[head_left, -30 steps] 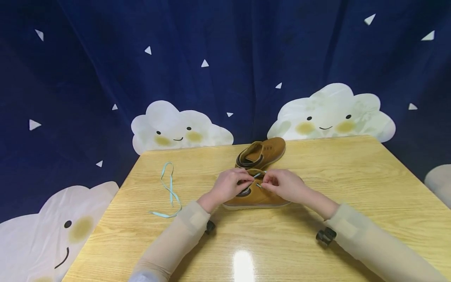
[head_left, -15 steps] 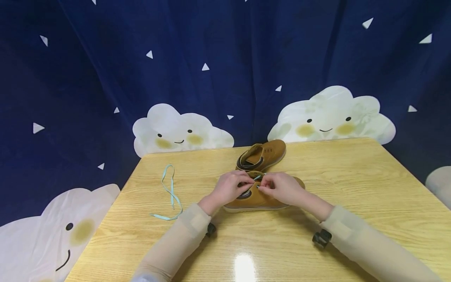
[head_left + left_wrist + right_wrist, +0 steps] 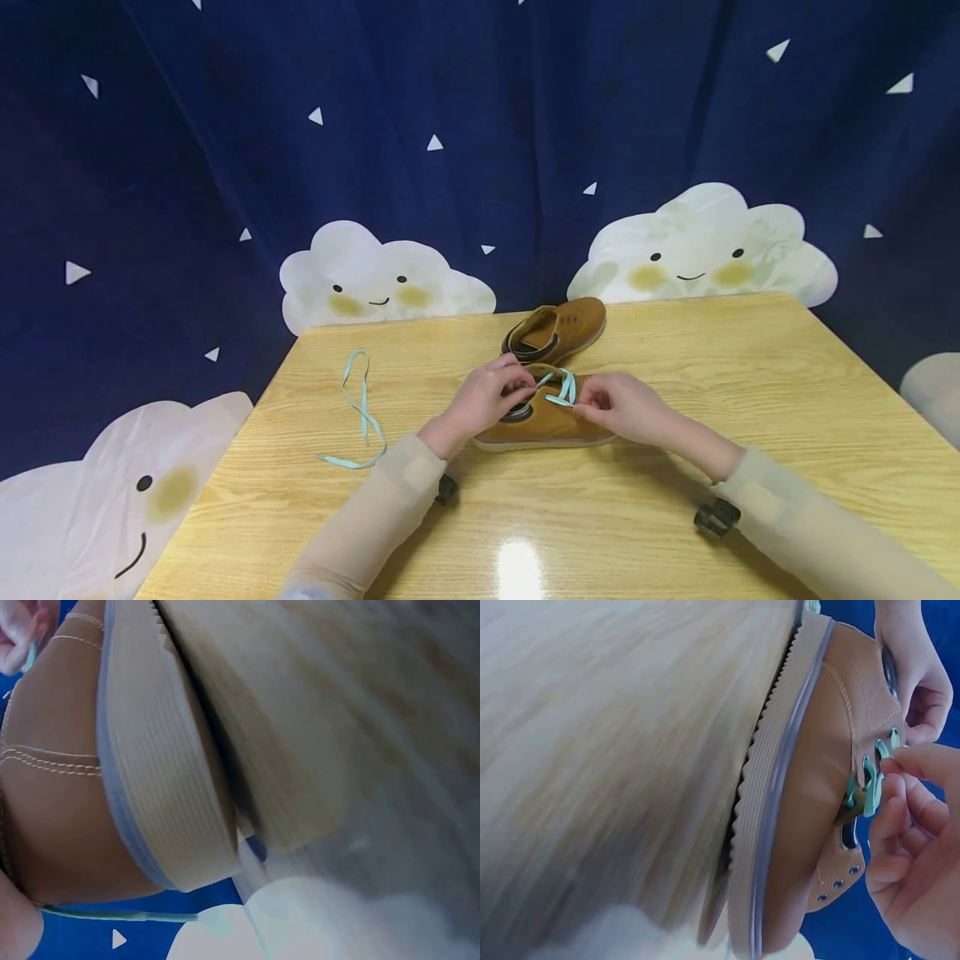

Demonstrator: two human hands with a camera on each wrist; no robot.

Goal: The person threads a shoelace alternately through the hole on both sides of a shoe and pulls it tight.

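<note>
A brown shoe (image 3: 547, 432) lies with its toe to the right in the head view. Its light blue shoelace (image 3: 567, 387) runs through the eyelets and across the opening. My right hand (image 3: 628, 408) pinches the shoelace between thumb and forefinger just above the eyelets; the right wrist view shows the lace (image 3: 872, 796) looped beside those fingertips. My left hand (image 3: 486, 400) has its fingers curled at the edge of the shoe's opening, thumb and forefinger pinching there. In the right wrist view, the left hand (image 3: 922, 682) sits beside the topmost eyelet.
Behind lies a second brown shoe (image 3: 581, 323) without a lace in its eyelets. Another light blue lace (image 3: 364, 404) lies curved on the wooden table (image 3: 750, 375) at the left. A dark blue curtain (image 3: 420, 100) with clouds hangs past the table's far edge.
My right hand has moved right and drawn the shoelace out, so light blue strands now show over the eyelets. The left hand stays at the opening, almost unmoved.
</note>
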